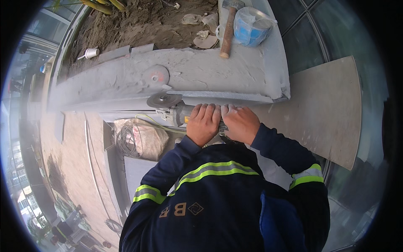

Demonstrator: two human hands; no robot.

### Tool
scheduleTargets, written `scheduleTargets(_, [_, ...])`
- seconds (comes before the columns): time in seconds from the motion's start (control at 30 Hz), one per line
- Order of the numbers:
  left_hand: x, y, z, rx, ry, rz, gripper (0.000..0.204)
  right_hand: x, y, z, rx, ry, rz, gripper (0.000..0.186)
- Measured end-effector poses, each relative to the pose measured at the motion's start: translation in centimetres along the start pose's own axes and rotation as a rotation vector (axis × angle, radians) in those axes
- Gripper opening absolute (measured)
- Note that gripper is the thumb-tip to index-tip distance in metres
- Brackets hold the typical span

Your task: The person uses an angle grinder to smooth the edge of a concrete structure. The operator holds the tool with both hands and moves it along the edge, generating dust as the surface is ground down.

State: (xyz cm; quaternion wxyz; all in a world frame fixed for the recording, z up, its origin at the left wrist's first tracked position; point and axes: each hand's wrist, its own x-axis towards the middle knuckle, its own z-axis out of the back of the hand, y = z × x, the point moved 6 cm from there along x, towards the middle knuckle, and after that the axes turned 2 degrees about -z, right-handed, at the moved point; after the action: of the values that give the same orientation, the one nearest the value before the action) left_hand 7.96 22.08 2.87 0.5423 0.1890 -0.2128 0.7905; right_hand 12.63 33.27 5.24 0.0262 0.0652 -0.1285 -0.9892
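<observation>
My left hand [203,124] and my right hand [240,122] grip an angle grinder [180,114] side by side, fingers wrapped over its body. The dark cutting disc [163,99] is at the grinder's left end, just in front of a grey stone ledge [210,71], by a narrow slab strip [222,95] along its near edge. A second, dusty disc [155,74] lies flat on the ledge. Whether the blade touches the strip I cannot tell.
A mallet [228,31] and bagged blue bucket [249,29] rest at the back right. A soil bed [138,25] holds scraps and a white cup [91,53]. A sack with coiled cable [145,140] lies below. A large board [319,109] leans right, by glass panels.
</observation>
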Motion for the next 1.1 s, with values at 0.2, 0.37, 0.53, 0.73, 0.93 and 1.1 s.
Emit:
scheduleTargets(0.2, [0.9,-3.5,1.1,-0.004,-0.031,-0.049,0.035,-3.5,-0.4,1.9,0.011,0.031,-0.064,0.029])
scheduleTargets(0.37, [0.3,-0.9,-0.1,0.025,-0.008,-0.013,0.035,-1.1,-0.4,0.2,-0.007,0.010,-0.029,0.026])
scheduleTargets(0.53, [0.3,0.4,-0.1,-0.017,-0.036,-0.010,0.043,0.2,-0.1,-0.3,-0.015,0.021,-0.005,0.027])
scheduleTargets(0.73, [0.7,-3.6,0.8,-0.008,-0.004,-0.052,0.038,-3.9,-0.3,2.4,0.001,0.032,-0.079,0.037])
scheduleTargets(0.93, [0.7,-2.2,0.0,0.006,-0.002,-0.016,0.035,-2.1,-0.7,0.9,-0.024,0.049,-0.054,0.034])
scheduleTargets(1.1, [0.4,-0.2,-0.4,0.003,-0.016,-0.006,0.035,-0.2,-0.3,0.3,-0.010,0.002,-0.008,0.029])
